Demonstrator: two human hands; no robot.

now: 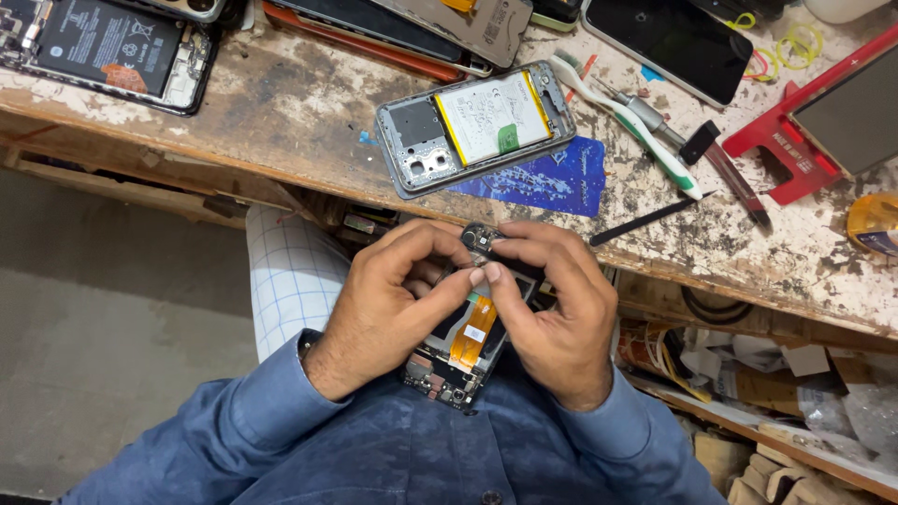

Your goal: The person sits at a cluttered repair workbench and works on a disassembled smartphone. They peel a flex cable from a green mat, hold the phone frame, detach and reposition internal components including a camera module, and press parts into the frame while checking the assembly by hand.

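Both hands meet low in the middle, just below the edge of the worn tabletop (281, 122). The left hand (388, 299) and the right hand (552, 313) are curled shut around an opened phone (458, 360), held over the person's lap. Its insides show: dark parts and an orange ribbon strip (474, 329). The fingers cover most of the phone, so its top half is hard to see. Between the fingertips, near the top, sits a small black camera part (479, 238). Both hands pinch at it, but I cannot tell if it is loose or stuck to the phone.

On the tabletop, just above the hands, lies a second phone (477, 126) with its back off, showing a white battery. It rests partly on a blue card (547, 178). To the right lie a white and green toothbrush (627, 117), a thin black stick (645, 220) and a screwdriver (730, 173). A red holder (795, 150) is cut off at the right edge. More phones at the top are cut off too, so only parts of them show.

Under the tabletop, on the right, a shelf (748, 411) holds a mess of bags and boxes that is too jumbled to make out.
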